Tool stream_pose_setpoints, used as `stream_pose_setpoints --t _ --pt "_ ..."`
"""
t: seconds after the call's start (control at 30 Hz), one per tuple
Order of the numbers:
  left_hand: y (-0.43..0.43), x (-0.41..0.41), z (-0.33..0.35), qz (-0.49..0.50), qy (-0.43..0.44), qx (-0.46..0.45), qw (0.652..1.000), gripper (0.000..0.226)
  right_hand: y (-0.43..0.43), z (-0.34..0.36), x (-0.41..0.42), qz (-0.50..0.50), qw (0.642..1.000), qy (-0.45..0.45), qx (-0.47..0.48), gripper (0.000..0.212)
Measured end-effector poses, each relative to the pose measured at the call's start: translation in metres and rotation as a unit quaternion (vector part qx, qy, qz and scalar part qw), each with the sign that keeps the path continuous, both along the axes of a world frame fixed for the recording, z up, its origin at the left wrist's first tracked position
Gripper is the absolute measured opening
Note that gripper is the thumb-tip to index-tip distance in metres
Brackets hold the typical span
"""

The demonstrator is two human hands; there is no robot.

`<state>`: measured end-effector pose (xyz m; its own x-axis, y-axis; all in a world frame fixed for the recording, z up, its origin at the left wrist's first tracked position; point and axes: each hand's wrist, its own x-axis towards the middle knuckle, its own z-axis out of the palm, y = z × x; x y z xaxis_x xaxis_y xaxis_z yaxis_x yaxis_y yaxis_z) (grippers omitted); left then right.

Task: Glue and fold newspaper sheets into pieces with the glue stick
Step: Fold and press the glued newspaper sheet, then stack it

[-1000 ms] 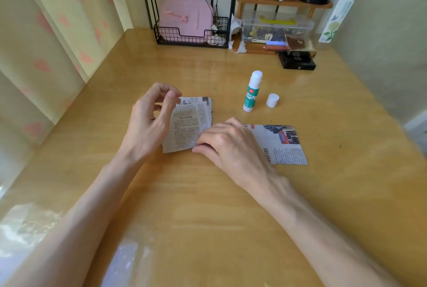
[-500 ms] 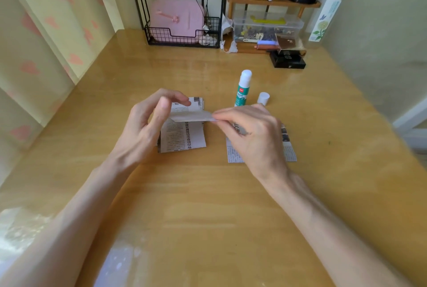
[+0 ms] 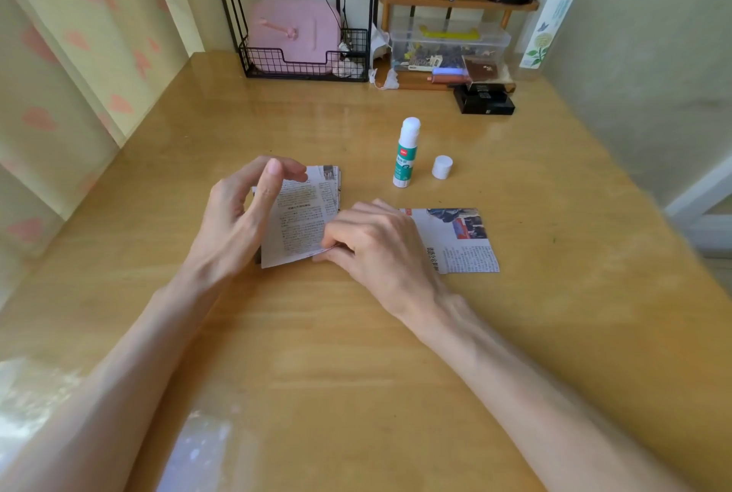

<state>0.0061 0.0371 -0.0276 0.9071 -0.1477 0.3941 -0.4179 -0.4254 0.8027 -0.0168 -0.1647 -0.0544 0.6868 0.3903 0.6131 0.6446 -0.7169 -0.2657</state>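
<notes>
Tabletop (image 3: 336,353): right hand (image 3: 380,244) pinches folded newspaper (image 3: 299,222) at its near corner.

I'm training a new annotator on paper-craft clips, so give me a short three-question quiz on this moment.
1. True or false: the glue stick has its cap on.
2. Which hand pinches the near edge of the newspaper stack? A: left. B: right. C: neither.
3. Fill in: the separate newspaper piece with the colour photo lies on the person's ___ side of the newspaper stack.

Key:
1. False; the cap stands beside it on the table.
2. B, the right hand.
3. right
</notes>
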Motion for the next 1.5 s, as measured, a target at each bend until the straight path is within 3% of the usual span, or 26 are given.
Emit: stream_pose_setpoints --t 0.23,0.37,0.53,0.6,0.7,0.8,0.93,1.03,1.13,1.27,1.5 --pt "0.003 0.003 0.0 0.005 -0.001 -0.019 1.0 0.044 0.003 0.005 -0.005 0.025 0.996 0.073 -0.035 0.023" --pt "0.002 0.003 0.001 0.011 -0.002 -0.036 0.999 0.045 0.002 0.005 -0.009 0.026 0.999 0.012 -0.027 0.004" --pt "0.003 0.0 0.003 0.007 -0.001 -0.041 0.999 0.046 -0.003 0.008 -0.008 -0.024 0.997 -0.07 0.03 0.008" --pt "0.003 -0.002 0.006 -0.006 0.003 -0.041 0.999 0.045 -0.01 0.015 -0.009 -0.042 0.99 -0.087 0.098 0.004" --pt "-0.001 -0.006 0.009 -0.032 0.021 -0.029 0.999 0.033 -0.029 0.029 -0.013 -0.072 0.958 0.003 0.278 0.005" --pt "-0.014 -0.003 0.008 -0.033 0.003 -0.023 0.999 0.03 -0.053 0.042 -0.019 -0.089 0.877 0.141 0.45 0.006" --pt "-0.039 -0.002 0.009 -0.049 0.034 -0.113 0.992 0.037 -0.084 0.045 -0.031 -0.128 0.795 0.262 0.532 0.009" --pt "-0.058 -0.004 0.012 -0.054 0.067 -0.142 0.986 0.036 -0.101 0.042 -0.036 -0.15 0.761 0.315 0.547 0.017" --pt "-0.072 -0.006 0.011 -0.046 0.101 -0.124 0.986 0.033 -0.114 0.043 -0.039 -0.17 0.748 0.338 0.546 0.019" --pt "-0.081 -0.006 0.007 -0.042 0.136 -0.1 0.985 0.026 -0.131 0.039 -0.038 -0.203 0.766 0.345 0.503 0.016" --pt "-0.086 -0.004 -0.003 -0.039 0.112 -0.003 0.993 0.013 -0.15 0.029 -0.039 -0.209 0.761 0.386 0.478 0.018"
